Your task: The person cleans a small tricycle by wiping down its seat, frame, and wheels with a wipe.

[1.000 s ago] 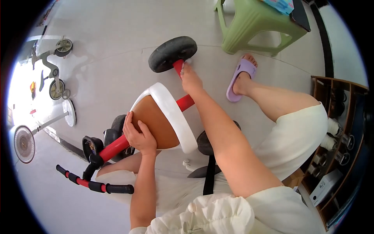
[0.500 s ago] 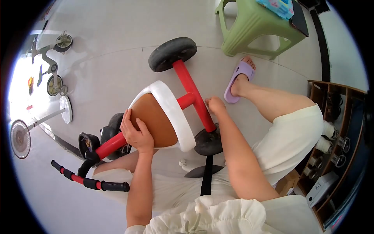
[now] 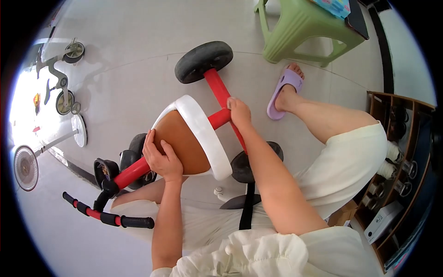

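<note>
A child's red tricycle [image 3: 131, 172] with a brown seat [image 3: 181, 138] and a white seat rim [image 3: 207, 138] lies tilted before my lap. My left hand [image 3: 162, 158] rests on the brown seat, its fingers stretched out and thumb apart. My right hand [image 3: 239, 113] is closed around the red rear axle tube, by its joint with the frame; the fingertips are partly hidden. One black rear wheel [image 3: 204, 62] is at the far end of that tube. The other rear wheel [image 3: 242, 167] is near my right forearm, which covers part of it. The handlebar [image 3: 110, 219] points to the lower left.
A green plastic stool [image 3: 304, 32] stands at the upper right, with a blue packet [image 3: 334, 7] on it. Nearby is my foot in a purple slipper [image 3: 279, 94]. A wooden shoe rack [image 3: 392, 97] lines the right side. A grey scooter-like frame [image 3: 59, 76] and a fan [image 3: 26, 168] are at left.
My right hand has moved up and left along the axle tube, from beside it to a grip near the joint. My left hand stays on the seat.
</note>
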Demonstrator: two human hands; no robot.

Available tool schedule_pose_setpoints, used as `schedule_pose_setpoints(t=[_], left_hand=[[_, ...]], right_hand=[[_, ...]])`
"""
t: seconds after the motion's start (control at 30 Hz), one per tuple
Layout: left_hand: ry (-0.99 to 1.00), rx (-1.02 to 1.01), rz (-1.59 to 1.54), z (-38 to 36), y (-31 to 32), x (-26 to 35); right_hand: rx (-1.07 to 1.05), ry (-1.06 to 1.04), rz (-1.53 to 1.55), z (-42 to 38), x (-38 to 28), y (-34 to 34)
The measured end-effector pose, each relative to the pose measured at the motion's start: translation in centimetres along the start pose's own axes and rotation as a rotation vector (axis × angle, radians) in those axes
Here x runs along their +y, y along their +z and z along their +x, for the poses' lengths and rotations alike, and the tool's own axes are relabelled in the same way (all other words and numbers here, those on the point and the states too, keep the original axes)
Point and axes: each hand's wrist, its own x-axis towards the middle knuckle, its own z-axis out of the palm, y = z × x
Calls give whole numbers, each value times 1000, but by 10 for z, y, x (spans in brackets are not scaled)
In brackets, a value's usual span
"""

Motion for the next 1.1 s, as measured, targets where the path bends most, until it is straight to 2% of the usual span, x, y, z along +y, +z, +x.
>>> schedule_pose_setpoints(t=[0.1,0.17,0.2,0.3,0.37,0.5,0.57,0.67,0.8,0.87,1.1], left_hand=[[2,5,-3,0,0,-1],[15,6,-8,-1,-1,-1],[13,6,-8,-1,-1,-1],[5,1,-15,0,-1,0],[-4,-4,-17,-1,-2,-1],[-15,-19,-9,-1,-2,0],[-25,-34,-8,-1,-2,3],[-33,-43,-19,0,-3,6],[-27,-55,-16,0,-4,9],[-18,-58,-14,1,-3,8],[-2,-49,-25,0,-4,8]], right_hand=[[44,53,-56,-13,42,-5],[-242,249,-90,-19,55,-17],[-241,252,-91,-14,63,-16],[-326,317,52,3,73,-13],[-397,597,505,2,43,-26],[-495,574,645,40,59,-10],[-533,587,910,57,63,-3],[-589,536,1089,62,37,-11],[-595,578,1138,84,25,-2],[-487,596,1168,89,13,-2],[-545,548,1108,79,14,-5]])
